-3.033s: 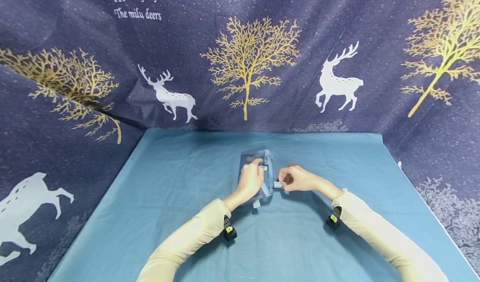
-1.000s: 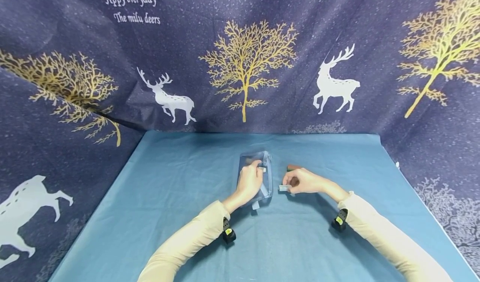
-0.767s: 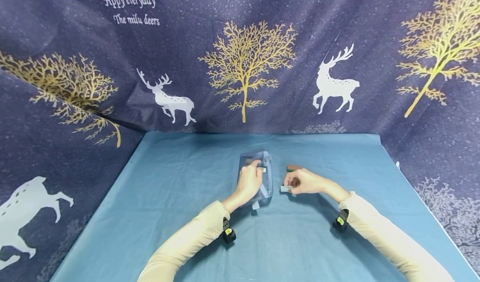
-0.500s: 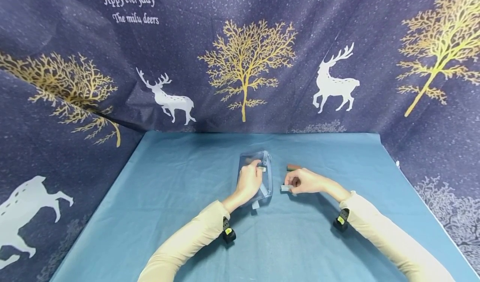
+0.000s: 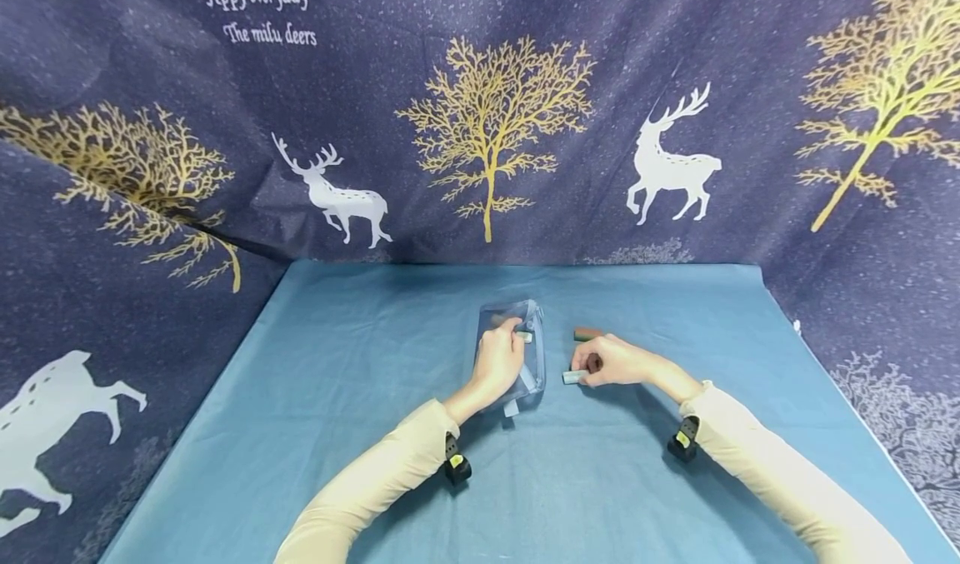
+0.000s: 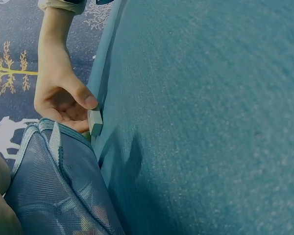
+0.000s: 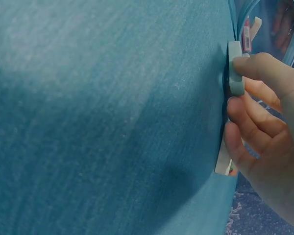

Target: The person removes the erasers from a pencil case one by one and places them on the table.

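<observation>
A translucent blue mesh zip pouch [image 5: 534, 372] lies on the blue cloth, its zipped edge facing right. My left hand [image 5: 498, 360] holds it from above and the left, with small items showing inside. To the right of the pouch, my right hand [image 5: 611, 361] pinches a small pale-green rectangular block [image 5: 575, 376] between thumb and fingers. That block [image 7: 235, 73] is low at the cloth in the right wrist view, its length pointing toward the pouch. In the left wrist view the pouch mouth [image 6: 59, 129] stands in front of my right hand [image 6: 63, 93].
A short brown-and-green item [image 5: 587, 334] lies on the cloth just beyond my right hand, partly hidden by it. A white tag [image 5: 512, 409] sticks out of the pouch's near end. A dark curtain [image 5: 555, 156] with deer and trees hangs behind the table.
Over three seconds my right hand has drawn back slightly rightward with the pale-green block, away from the pouch edge, then stayed nearly still. The brown-and-green item shows more. My left hand stays on the pouch.
</observation>
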`<state>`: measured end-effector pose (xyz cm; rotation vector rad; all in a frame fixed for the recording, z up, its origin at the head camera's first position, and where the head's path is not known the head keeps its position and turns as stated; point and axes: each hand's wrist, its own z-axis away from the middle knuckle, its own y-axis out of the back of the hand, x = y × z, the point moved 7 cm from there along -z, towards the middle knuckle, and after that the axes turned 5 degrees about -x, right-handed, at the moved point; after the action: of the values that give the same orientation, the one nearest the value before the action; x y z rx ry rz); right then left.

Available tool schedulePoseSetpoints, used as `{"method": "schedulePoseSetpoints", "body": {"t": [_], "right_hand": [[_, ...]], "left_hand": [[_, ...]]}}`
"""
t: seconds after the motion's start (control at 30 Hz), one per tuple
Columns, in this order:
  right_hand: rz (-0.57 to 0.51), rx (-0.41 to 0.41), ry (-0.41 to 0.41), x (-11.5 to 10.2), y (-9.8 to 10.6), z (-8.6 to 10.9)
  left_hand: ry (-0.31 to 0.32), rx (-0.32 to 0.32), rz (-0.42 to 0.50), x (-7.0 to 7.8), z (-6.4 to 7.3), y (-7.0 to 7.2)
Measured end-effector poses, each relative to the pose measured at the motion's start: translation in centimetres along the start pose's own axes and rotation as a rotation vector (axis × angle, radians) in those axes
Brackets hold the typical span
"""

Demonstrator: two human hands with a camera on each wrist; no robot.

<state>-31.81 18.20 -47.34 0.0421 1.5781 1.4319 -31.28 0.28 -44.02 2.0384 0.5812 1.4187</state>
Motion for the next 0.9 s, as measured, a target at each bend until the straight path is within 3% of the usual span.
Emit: {"method": "schedulePoseSetpoints", "body": {"t": [0.4, 0.9], "right_hand": [[0.013, 0.006, -0.004, -0.2, 0.2, -0.2], [0.071, 0.070, 0.065, -1.5, 0.4, -1.1]], "left_hand": [[0.003, 0.010, -0.007, 0.0, -0.1, 0.4], [0.016, 0.010, -0.001, 0.0, 0.1, 0.5]]}}
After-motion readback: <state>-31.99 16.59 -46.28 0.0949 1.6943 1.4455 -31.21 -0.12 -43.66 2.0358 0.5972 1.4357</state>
